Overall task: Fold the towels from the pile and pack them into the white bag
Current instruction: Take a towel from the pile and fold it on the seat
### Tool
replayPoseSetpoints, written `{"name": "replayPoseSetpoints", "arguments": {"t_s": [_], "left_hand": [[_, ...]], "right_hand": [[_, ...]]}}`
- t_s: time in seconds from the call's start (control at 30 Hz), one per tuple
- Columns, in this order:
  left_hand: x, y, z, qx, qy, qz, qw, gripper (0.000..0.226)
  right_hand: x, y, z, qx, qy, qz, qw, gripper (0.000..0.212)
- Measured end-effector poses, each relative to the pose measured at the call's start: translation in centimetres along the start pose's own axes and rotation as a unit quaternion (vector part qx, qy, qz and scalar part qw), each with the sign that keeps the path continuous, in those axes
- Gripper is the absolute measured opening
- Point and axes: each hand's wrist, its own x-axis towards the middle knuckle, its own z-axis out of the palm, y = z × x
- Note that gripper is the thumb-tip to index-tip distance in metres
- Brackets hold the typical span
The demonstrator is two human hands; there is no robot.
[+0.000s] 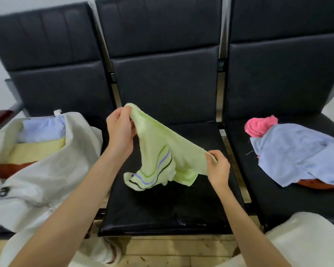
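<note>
Left hand [121, 130] pinches one corner of pale green towel [158, 151], right hand [217, 166] pinches another; cloth hangs above middle seat [162, 209]. Soft, light, limp; sags between grips. Best held at corners. White bag [46, 170] on left seat, pile [297, 151] right.

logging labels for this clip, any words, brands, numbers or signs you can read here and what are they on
No text can be read in this view.
white bag: a black mark at its lower left, cut off by a fold and blurred; cannot tell if it is letters or a logo.
green towel: only decorative curved stripes, no lettering.
white tab at the bag's top edge: blank as far as it shows.
</note>
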Motion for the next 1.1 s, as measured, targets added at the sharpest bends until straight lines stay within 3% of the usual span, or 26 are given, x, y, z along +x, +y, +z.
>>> {"name": "replayPoseSetpoints", "arguments": {"t_s": [0.13,0.3,0.4,0.5,0.53,0.67,0.73,0.87,1.1], "left_hand": [[0.4,-1.3,-1.8,0.012,0.052,-0.025,0.998,0.025],[1.2,-7.4,-6.1,0.056,0.102,-0.123,0.986,0.013],[1.2,-10.7,-8.7,0.084,0.131,-0.155,0.976,0.02],[1.4,-13.2,-11.6,0.105,0.185,-0.18,0.96,0.026],[1.5,-13.9,-12.5,0.107,0.207,-0.192,0.953,0.026],[2.0,-16.3,-15.3,0.128,0.242,-0.24,0.931,0.021],[1.9,-17.7,-15.6,0.223,0.236,-0.248,0.913,0.027],[1.2,-18.9,-13.7,0.418,0.141,-0.177,0.88,0.04],[3.2,-20.7,-15.5,0.487,0.058,-0.099,0.866,0.039]], "right_hand": [[0.4,1.6,0.8,-0.038,-0.016,0.051,0.998,0.023],[2.0,3.2,3.1,-0.216,-0.162,0.076,0.96,0.029],[4.4,0.8,4.7,-0.151,-0.201,0.119,0.961,0.033],[5.7,-1.8,7.5,-0.007,-0.105,0.103,0.989,0.002],[5.6,-2.4,8.4,0.024,-0.085,0.084,0.993,0.007],[3.4,-2.5,11.7,-0.048,-0.162,-0.005,0.986,0.013],[2.0,-1.0,12.5,-0.119,-0.219,-0.03,0.968,0.019],[0.2,1.5,12.7,-0.14,-0.276,-0.041,0.95,0.023],[-0.2,1.3,13.6,-0.203,-0.336,-0.111,0.913,0.024]]}}
